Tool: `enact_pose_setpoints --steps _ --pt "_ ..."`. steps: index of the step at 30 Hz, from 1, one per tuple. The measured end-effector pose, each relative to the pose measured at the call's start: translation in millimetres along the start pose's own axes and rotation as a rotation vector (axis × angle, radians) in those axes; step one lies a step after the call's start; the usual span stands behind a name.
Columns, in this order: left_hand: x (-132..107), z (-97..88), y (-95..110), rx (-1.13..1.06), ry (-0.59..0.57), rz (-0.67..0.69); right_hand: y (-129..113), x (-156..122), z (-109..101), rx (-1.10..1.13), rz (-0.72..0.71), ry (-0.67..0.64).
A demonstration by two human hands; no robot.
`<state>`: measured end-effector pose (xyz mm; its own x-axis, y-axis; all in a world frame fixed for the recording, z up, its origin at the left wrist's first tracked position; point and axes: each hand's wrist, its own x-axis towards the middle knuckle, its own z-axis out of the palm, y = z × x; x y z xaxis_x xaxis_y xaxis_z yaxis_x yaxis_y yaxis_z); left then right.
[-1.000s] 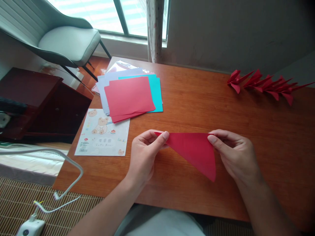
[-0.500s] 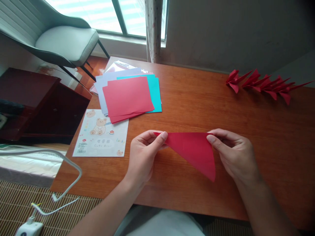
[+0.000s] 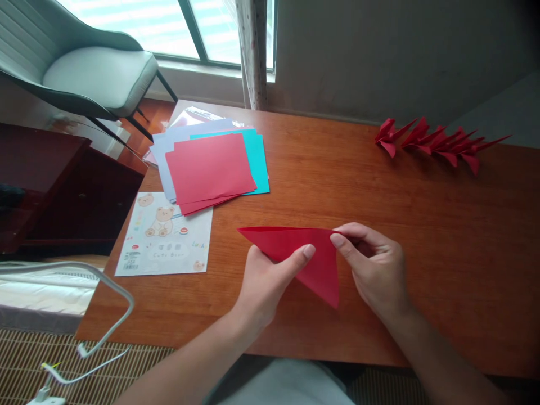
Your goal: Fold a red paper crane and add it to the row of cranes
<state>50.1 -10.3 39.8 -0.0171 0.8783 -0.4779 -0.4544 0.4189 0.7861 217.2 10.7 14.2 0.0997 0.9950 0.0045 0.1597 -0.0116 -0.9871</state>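
A sheet of red paper point(image 3: 316, 250), folded into a triangle, is held above the wooden table with its long point to the left and another corner hanging down. My right hand point(image 3: 375, 264) pinches its upper right corner between thumb and fingers. My left hand point(image 3: 270, 281) has its thumb laid across the front of the paper, with the fingers hidden behind it, so the paper sits between them. Along the top edge the two layers stand slightly apart near the left point.
Red paper sheets point(image 3: 211, 171) lie over turquoise paper point(image 3: 262, 169) and pale sheets at the back left. A bear-printed card point(image 3: 169, 247) is in front of them. Several folded red paper cranes point(image 3: 439, 140) stand in a row at the back right. A white cable point(image 3: 120, 289) hangs past the left edge.
My left hand has let go of the left point and slid right and down onto the paper's middle. The right hand keeps its corner. The whole view has shifted a little.
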Motion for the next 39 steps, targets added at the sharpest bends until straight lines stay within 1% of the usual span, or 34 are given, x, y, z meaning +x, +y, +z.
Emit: enact_pose_setpoints --steps 2,5,14,20,23,27,30,32,35,39 --pt "-1 4.7 -3 0.021 -0.002 -0.003 0 -1 2 0.009 -0.027 0.033" --pt "0 7.4 -6 0.040 0.008 -0.018 2 0 0 0.038 -0.044 0.049" --pt "2 4.4 -11 0.015 0.020 -0.044 1 3 -4 0.070 -0.063 0.015" --pt "1 4.2 -10 -0.004 0.001 -0.059 2 4 -7 0.048 -0.054 -0.005" --pt "3 0.4 -7 -0.048 -0.010 -0.060 4 6 -10 0.051 -0.031 -0.012" --pt "9 -12.6 1 -0.095 -0.030 0.055 8 9 -15 0.074 0.009 0.010" --pt "13 -23.7 9 -0.074 0.017 0.098 8 10 -18 0.065 0.045 -0.012" --pt "15 -28.1 12 -0.029 0.057 0.101 7 10 -18 0.060 0.059 -0.037" --pt "15 -28.0 13 0.016 0.074 0.072 5 10 -18 0.057 0.063 -0.053" --pt "13 -23.1 10 0.009 0.051 0.031 5 9 -17 0.046 0.054 -0.053"
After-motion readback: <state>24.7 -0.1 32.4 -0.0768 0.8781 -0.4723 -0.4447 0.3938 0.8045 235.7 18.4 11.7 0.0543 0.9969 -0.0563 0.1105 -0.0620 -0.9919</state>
